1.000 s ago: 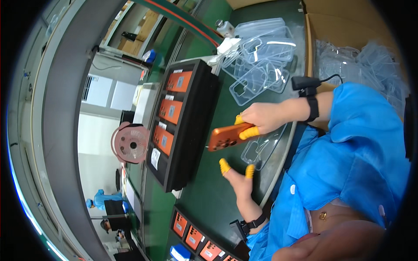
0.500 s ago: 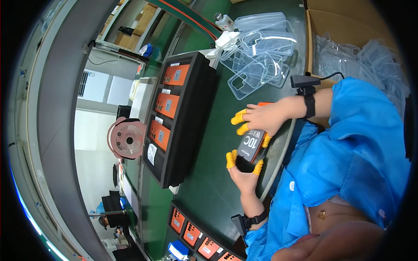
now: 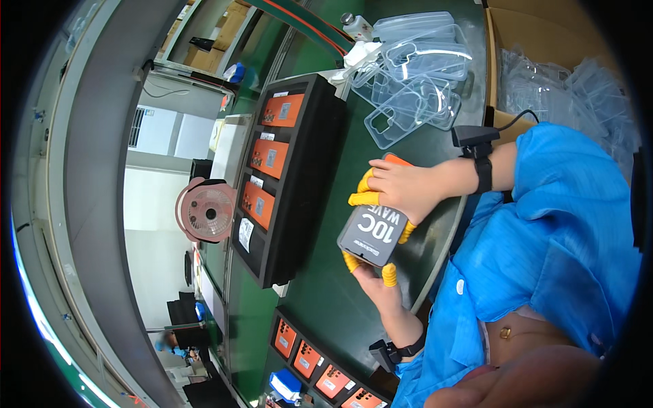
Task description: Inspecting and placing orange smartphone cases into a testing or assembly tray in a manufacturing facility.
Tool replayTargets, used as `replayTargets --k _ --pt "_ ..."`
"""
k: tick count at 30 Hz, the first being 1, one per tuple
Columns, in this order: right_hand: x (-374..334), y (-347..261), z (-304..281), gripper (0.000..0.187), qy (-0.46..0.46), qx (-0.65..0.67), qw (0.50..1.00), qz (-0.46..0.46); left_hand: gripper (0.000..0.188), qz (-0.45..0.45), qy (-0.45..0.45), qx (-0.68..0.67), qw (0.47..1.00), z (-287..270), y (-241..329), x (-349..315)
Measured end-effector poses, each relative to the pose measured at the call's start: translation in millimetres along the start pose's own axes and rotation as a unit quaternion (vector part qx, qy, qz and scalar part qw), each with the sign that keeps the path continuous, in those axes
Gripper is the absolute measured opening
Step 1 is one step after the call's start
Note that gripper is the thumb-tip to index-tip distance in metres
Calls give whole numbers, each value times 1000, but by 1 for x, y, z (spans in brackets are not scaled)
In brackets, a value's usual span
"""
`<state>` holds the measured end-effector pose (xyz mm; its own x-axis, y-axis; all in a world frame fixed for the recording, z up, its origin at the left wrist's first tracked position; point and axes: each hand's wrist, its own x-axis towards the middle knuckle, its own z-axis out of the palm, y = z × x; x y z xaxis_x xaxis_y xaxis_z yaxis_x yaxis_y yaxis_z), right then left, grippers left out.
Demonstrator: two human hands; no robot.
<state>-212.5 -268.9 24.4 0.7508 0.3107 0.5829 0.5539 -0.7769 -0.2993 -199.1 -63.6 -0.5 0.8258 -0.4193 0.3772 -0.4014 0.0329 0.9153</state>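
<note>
A phone (image 3: 373, 234) with a dark grey printed front and an orange edge is held tilted over the green worktop. Across its upper part my right hand (image 3: 411, 190) is closed, yellow finger cots on several fingers and the thumb. At the phone's lower end, my left hand (image 3: 374, 282) grips with its fingertips tucked behind the edge and its thumb by the corner; it wears yellow cots too. Orange (image 3: 400, 160) shows beyond my right hand. Clear plastic phone cases (image 3: 422, 75) lie in a loose pile beyond that hand.
A black tray (image 3: 309, 149) holding several orange-backed phones stands opposite me, with a second such tray (image 3: 316, 381) to my left. A cardboard box (image 3: 493, 41) full of clear plastic cases is on my right. A bottle (image 3: 357, 28) and a pink fan (image 3: 206, 211) stand farther off.
The phone has come up off the worktop and tilted, showing more of its front. My left hand has closed in on its lower end. My right hand keeps hold. The view has shifted slightly.
</note>
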Motion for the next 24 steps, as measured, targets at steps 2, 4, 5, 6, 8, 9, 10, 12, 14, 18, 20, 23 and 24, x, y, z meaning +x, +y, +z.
replayTargets --k 2,4,5,6,8,9,10,12,14,18,20,23,24 --pt "-2 -7 1 87 24 20 999 21 55 -40 -8 -34 999 2 5 -4" --pt "-7 -11 2 87 48 -3 998 31 45 -50 4 -9 999 4 11 -7" --pt "-9 -12 1 87 71 -28 996 44 34 -61 13 15 998 7 13 -6" --pt "-11 -14 1 89 67 -37 996 51 22 -25 38 32 998 10 15 -5" --pt "-11 -15 -2 90 49 -32 997 44 23 -30 31 54 998 6 13 -7" --pt "-11 -15 -2 91 29 -29 998 37 25 -35 23 76 996 3 11 -8" --pt "-12 -14 -2 91 31 -29 998 38 25 -34 22 77 996 0 9 -11" --pt "-13 -11 -2 86 7 76 995 59 21 -47 21 164 985 -3 8 -15" --pt "-9 -5 0 81 -55 81 991 91 20 -58 23 138 988 -1 9 -17" --pt "-5 2 4 60 -118 155 972 130 19 -69 46 100 992 2 4 -14" --pt "-4 -1 2 49 -142 138 967 157 20 -66 60 96 991 2 2 -13" --pt "-7 -5 2 45 -118 66 978 156 20 -133 13 158 978 -4 6 -8" --pt "-8 -5 5 45 -106 71 979 161 30 -186 -45 122 974 -14 6 -7"
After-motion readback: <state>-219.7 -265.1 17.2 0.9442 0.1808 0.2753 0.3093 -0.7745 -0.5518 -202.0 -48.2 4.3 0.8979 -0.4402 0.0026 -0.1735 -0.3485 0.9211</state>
